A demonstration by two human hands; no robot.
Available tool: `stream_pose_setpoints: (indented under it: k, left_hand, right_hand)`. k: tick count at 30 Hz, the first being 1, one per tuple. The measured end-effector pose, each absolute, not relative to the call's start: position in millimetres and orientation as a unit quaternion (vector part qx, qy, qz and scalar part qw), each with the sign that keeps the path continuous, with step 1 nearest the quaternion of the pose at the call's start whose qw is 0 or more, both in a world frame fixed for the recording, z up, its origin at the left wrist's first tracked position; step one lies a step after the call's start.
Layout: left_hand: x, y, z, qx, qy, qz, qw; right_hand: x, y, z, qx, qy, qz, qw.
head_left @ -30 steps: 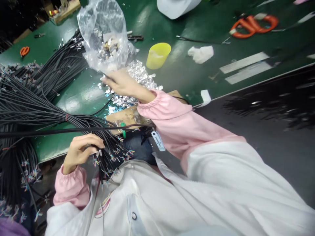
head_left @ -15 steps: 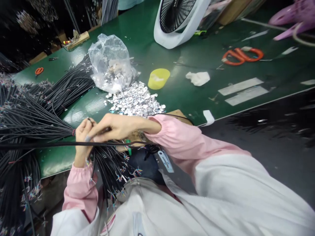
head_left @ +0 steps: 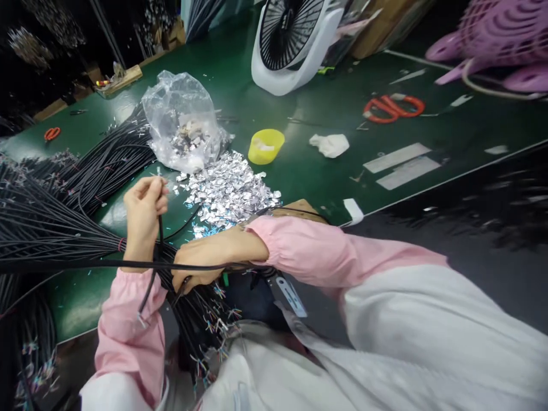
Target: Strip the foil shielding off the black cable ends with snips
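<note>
My left hand (head_left: 143,214) is raised above the green table (head_left: 325,171), pinched shut on one thin black cable (head_left: 159,231) that hangs down past my pink sleeve. My right hand (head_left: 201,265) is closed over the tied bundle of black cables (head_left: 55,234) near their stripped, coloured ends (head_left: 214,325) at the table's front edge. Just behind my hands lies a heap of silver foil scraps (head_left: 229,188). A clear plastic bag (head_left: 182,123) holding more scraps stands behind the heap.
A yellow cup (head_left: 265,145), a crumpled white tissue (head_left: 329,144), orange scissors (head_left: 391,107) and a white desk fan (head_left: 291,40) sit farther back. More black cables (head_left: 115,154) pile up at the left. A purple basket (head_left: 500,40) is at the far right.
My left hand has lifted with a single cable pulled out of the bundle. My right hand has dropped from the foil heap to the bundle's front ends.
</note>
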State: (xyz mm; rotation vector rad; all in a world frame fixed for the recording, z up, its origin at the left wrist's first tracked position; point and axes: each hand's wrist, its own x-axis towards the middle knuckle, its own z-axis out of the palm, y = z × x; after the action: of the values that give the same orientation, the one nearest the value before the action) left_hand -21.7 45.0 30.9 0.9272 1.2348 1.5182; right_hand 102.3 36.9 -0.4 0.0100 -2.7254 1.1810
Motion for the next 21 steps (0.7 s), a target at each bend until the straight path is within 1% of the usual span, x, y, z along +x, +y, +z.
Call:
stream_pose_setpoints:
  k: [2,3,4,6,8,10,11,16,21]
  left_hand:
    - [-15.1,48.0,23.7,0.379,0.511,0.605,0.478]
    - [-12.9,46.8,20.0,0.377,0.510,0.607,0.479]
    - [-11.5,44.3,16.5,0.381,0.507,0.609,0.476]
    - [-9.6,37.6,10.9,0.404,0.501,0.617,0.453]
    - [-7.2,31.5,7.2,0.439,0.497,0.617,0.423]
    - [-3.8,27.9,5.3,0.469,0.497,0.613,0.396]
    - [-1.9,26.8,4.8,0.480,0.499,0.611,0.385]
    - [4.9,21.1,5.3,0.528,0.526,0.590,0.313]
    - [7.0,11.6,3.8,0.593,0.565,0.543,0.185]
  right_hand:
    - [111.7,43.1,5.4,0.085,-0.897,0.426,0.083]
    - [117.0,47.3,8.5,0.097,-0.885,0.440,0.113]
    - [121.9,51.9,11.2,0.076,-0.876,0.450,0.157]
    - [129.0,61.1,13.6,-0.034,-0.849,0.449,0.277]
    - [131.5,68.5,11.8,-0.192,-0.782,0.411,0.428]
    - [130.9,73.5,7.6,-0.295,-0.708,0.364,0.528]
    - [130.4,75.1,5.6,-0.315,-0.688,0.354,0.550]
    - [131.1,77.5,3.1,-0.298,-0.689,0.355,0.557]
    - [133.3,77.7,4.4,-0.273,-0.720,0.304,0.560]
